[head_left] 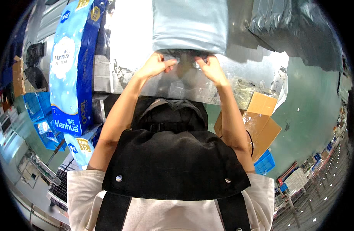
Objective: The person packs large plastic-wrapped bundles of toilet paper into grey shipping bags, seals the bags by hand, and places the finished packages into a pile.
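Observation:
A pale grey plastic mailing bag (190,25) lies on the shiny metal table, with its near edge facing me. The dark inside of its mouth shows along that edge. At the left corner of the mouth, my left hand (158,65) is closed on the bag, thumb pointing inward. My right hand (210,70) pinches the right corner in the same way. The fingers of both hands are partly hidden beneath the bag's edge. What the bag holds, if anything, cannot be seen.
Tall blue tissue packs (65,65) stand at the left. Grey plastic bags (292,27) hang over the table's far right. An opened cardboard box (261,129) and a blue crate (264,163) sit below right; more blue crates (37,106) are at far left.

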